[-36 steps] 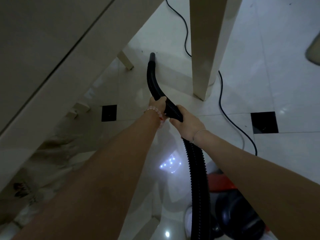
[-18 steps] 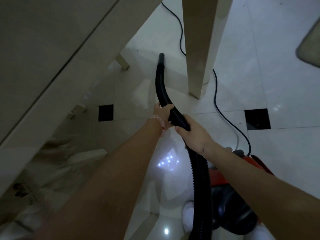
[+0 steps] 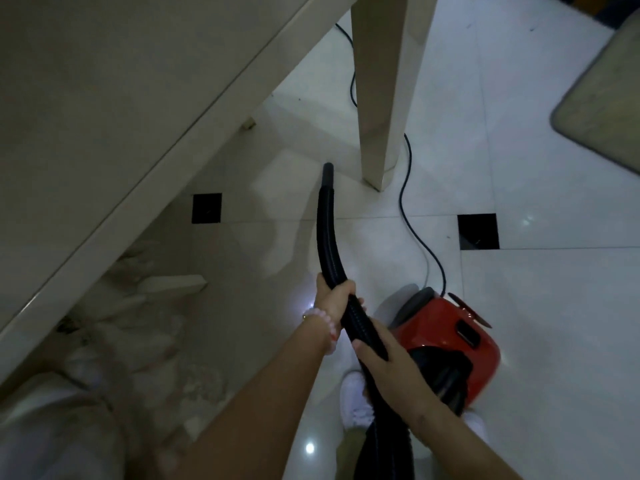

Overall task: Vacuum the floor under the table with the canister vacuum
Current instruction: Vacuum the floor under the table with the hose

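Observation:
A black ribbed vacuum hose [image 3: 325,233] curves forward over the white tiled floor [image 3: 540,306], its nozzle tip [image 3: 328,169] low beside the cream table leg [image 3: 384,98]. My left hand [image 3: 334,299] grips the hose further up, a bead bracelet on the wrist. My right hand [image 3: 384,351] holds the hose just behind it. The red canister vacuum [image 3: 446,337] sits on the floor to the right of my hands. The cream table top [image 3: 104,98] fills the upper left.
A black power cord [image 3: 407,202] snakes from the canister past the table leg. A beige mat [image 3: 609,98] lies at the right edge. Pale bags [image 3: 138,323] are piled under the table at left. My white shoe [image 3: 356,400] is below the hose.
The hose and both hands have drawn back towards me, and the nozzle now lies nearer than the table leg. The red canister has come fully into view on the right.

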Demonstrator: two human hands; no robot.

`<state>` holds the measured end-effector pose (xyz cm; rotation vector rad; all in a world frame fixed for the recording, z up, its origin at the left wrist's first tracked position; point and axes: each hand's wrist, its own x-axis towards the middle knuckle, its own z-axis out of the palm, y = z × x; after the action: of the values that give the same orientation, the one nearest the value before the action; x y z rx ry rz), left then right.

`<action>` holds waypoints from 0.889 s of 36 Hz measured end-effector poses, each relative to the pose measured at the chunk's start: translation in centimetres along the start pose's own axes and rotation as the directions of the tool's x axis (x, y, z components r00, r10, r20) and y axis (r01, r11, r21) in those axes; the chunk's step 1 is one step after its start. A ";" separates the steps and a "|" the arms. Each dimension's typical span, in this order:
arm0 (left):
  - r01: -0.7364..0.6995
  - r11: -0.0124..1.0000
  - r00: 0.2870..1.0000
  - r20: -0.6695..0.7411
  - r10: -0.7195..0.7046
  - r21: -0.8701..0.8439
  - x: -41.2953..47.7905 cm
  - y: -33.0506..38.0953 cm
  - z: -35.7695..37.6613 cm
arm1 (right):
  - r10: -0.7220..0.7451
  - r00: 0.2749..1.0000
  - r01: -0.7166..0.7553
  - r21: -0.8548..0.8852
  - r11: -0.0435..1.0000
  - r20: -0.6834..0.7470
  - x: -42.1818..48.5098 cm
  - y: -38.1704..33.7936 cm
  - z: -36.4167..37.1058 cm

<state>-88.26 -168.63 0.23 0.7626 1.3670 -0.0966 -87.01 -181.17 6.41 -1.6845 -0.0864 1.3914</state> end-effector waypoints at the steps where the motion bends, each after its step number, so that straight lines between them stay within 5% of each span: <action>1: 0.003 1.000 1.000 -0.005 -0.003 0.016 -0.5 -0.5 0.0 | 0.007 1.000 -0.007 0.009 1.000 -0.007 -0.6 0.3 0.0; 8: -0.013 0.999 1.000 -0.008 0.013 0.038 -3.9 -3.2 0.2 | 0.058 0.998 -0.056 0.074 0.996 -0.018 -4.3 1.8 -0.2; 19: 0.003 0.993 0.984 0.176 -0.024 0.118 -5.8 -6.9 3.7 | 0.269 0.958 -0.223 0.324 0.919 -0.103 -8.0 4.7 -2.8; 32: -0.096 0.965 0.942 0.334 0.008 0.246 -6.9 -10.0 10.2 | 0.343 0.926 -0.207 0.544 0.813 -0.160 -11.3 6.4 -7.8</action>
<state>-86.15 -184.20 2.21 0.9546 1.0219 -0.3528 -87.78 -195.87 9.97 -1.4234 0.6571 1.2444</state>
